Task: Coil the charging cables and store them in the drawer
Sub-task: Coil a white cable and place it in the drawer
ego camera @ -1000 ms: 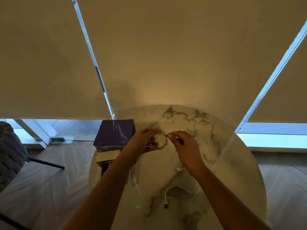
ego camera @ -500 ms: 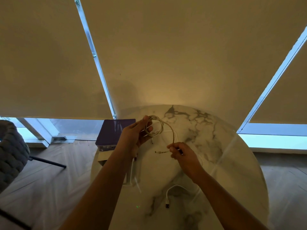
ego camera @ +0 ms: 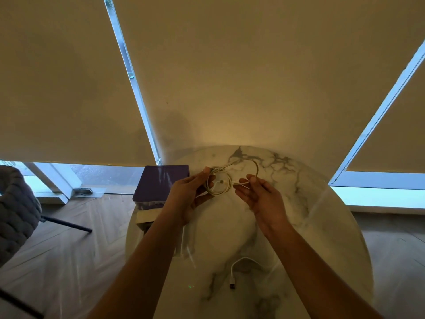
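Cable coil (ego camera: 218,184) pinched in left hand (ego camera: 188,196), tail in right hand (ego camera: 259,196), above table (ego camera: 322,226) centre, well inside rim.

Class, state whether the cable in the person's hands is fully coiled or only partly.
Partly coiled: the left hand pinches several loops of cable, while the right hand holds a loose end.

I can't see the near end of the white cable (ego camera: 236,265); my right forearm (ego camera: 305,256) covers it, and the grey chair (ego camera: 16,210) runs off the left edge.
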`<state>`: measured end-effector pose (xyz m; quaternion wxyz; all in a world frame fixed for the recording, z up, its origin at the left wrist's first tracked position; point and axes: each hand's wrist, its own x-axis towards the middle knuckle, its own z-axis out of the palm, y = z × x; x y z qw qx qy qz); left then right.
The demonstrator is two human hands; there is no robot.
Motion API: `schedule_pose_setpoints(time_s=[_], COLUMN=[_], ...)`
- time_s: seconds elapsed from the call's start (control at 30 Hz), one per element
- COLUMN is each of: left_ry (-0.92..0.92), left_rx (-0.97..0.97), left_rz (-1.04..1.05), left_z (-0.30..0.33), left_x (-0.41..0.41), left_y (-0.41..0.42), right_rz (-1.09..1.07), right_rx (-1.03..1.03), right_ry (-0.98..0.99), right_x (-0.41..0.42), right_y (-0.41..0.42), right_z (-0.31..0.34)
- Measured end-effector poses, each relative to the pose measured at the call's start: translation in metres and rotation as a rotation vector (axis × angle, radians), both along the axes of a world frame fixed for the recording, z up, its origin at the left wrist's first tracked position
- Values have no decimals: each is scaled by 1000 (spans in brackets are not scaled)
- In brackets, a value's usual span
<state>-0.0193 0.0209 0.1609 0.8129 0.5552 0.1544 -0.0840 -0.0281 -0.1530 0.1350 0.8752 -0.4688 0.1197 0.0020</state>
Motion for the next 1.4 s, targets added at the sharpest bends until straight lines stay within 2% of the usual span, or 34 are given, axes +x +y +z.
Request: schedule_pose_setpoints(time_s=[0.13, 0.33, 0.5, 0.63, 0.7, 0.87, 1.03, 1.3, 1.4], left_ry=[-11, -42, -86, -138, -135, -93, -53, 10, 8], left_rx=[35, 106, 172, 238, 249, 206, 175, 5, -33], left_rz=[-15, -22, 40, 14, 3, 18, 55, 147, 183], left_z=[0, -1, -2, -2, -1, 0, -4, 7, 14], left_x=[1, -3, -3, -5, -5, -3, 0, 4, 9], left_y=[-2, -9, -12, -16, -17, -17, -15, -9, -4], right_rz=[81, 282, 386, 412, 378, 329, 433, 764, 809], right_rx=[92, -185, -153, -336, -319, -335, -282, -519, -601], right_ry=[17, 55, 87, 62, 46, 59, 162, 209, 196], right_x=[5, 4, 1, -2, -2, 0, -4, -18, -26], right_y=[1, 7, 12, 16, 19, 20, 20, 13, 10], right_z=[11, 14, 19, 17, 16, 11, 10, -2, -14])
